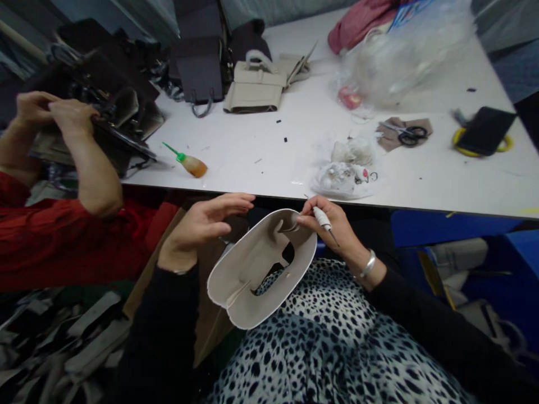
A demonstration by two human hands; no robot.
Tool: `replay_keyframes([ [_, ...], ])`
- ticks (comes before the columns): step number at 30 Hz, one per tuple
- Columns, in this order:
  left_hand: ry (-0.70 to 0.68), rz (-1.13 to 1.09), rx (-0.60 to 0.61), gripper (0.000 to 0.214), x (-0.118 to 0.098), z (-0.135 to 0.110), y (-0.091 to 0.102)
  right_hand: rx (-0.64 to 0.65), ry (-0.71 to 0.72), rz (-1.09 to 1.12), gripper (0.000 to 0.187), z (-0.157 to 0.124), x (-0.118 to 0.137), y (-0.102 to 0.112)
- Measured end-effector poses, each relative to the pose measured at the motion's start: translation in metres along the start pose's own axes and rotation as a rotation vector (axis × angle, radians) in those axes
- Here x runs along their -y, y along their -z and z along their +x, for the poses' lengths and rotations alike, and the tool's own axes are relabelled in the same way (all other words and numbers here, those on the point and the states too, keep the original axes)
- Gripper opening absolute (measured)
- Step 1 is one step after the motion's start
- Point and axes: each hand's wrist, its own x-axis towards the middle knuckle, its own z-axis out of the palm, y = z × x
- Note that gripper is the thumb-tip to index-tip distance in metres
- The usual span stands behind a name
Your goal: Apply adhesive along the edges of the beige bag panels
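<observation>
A pale beige handbag body point(252, 264) is tilted over my lap, its open mouth facing me and an opening showing inside. My right hand point(330, 224) pinches the upper right of its rim between thumb and fingers. The same hand also holds a thin pointed tool with a white-wrapped handle point(322, 217), which looks like an awl. My left hand point(206, 224) hovers by the bag's upper left edge, fingers stretched out and holding nothing.
The white table point(236, 151) carries a glue bottle point(191, 164), a plastic bag of small parts point(347, 168), scissors point(410, 134), a phone point(484, 132) over yellow tape, and a finished beige handbag point(256, 84). At left, a co-worker's hands point(54, 112) handle dark bags. A blue bin point(517, 264) stands at right.
</observation>
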Motion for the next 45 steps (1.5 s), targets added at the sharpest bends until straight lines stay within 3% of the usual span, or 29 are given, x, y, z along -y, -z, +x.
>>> replay_keyframes([
  [3,0.122,0.016,0.338,0.059,0.000,0.059,-0.012,0.021,0.075,-0.024,0.031,0.010,0.005,-0.009],
  [6,0.175,0.009,0.449,0.055,0.004,0.088,-0.037,-0.028,0.121,-0.032,0.034,0.017,0.003,-0.015],
  [13,0.366,0.074,0.350,0.053,0.031,0.088,-0.066,-0.177,0.173,-0.069,0.034,0.024,-0.013,-0.013],
  [20,0.378,-0.033,0.030,0.030,0.044,0.088,-0.083,-0.277,0.238,-0.151,0.021,0.023,-0.010,-0.012],
  [24,0.377,-0.175,-0.146,0.021,0.058,0.094,-0.077,-0.322,0.258,-0.086,0.010,0.004,0.009,-0.006],
  [27,0.369,-0.263,-0.317,0.020,0.071,0.099,-0.065,-0.071,0.243,-0.072,0.015,-0.014,0.032,-0.003],
  [30,0.414,-0.328,-0.418,0.019,0.082,0.102,-0.056,0.274,0.400,-0.219,0.024,-0.028,0.049,-0.004],
  [32,0.440,-0.353,-0.465,0.020,0.087,0.102,-0.053,0.394,0.503,-0.327,0.037,-0.032,0.053,-0.008],
  [35,0.445,-0.385,-0.500,0.020,0.094,0.102,-0.050,0.468,0.579,-0.438,0.061,-0.035,0.048,-0.016],
  [38,0.442,-0.393,-0.514,0.022,0.097,0.101,-0.049,0.502,0.585,-0.510,0.071,-0.036,0.038,-0.024],
  [41,0.439,-0.389,-0.530,0.025,0.099,0.103,-0.049,0.516,0.555,-0.560,0.064,-0.037,0.032,-0.031],
  [45,0.423,-0.384,-0.553,0.026,0.102,0.103,-0.049,0.517,0.531,-0.605,0.038,-0.037,0.029,-0.036],
])
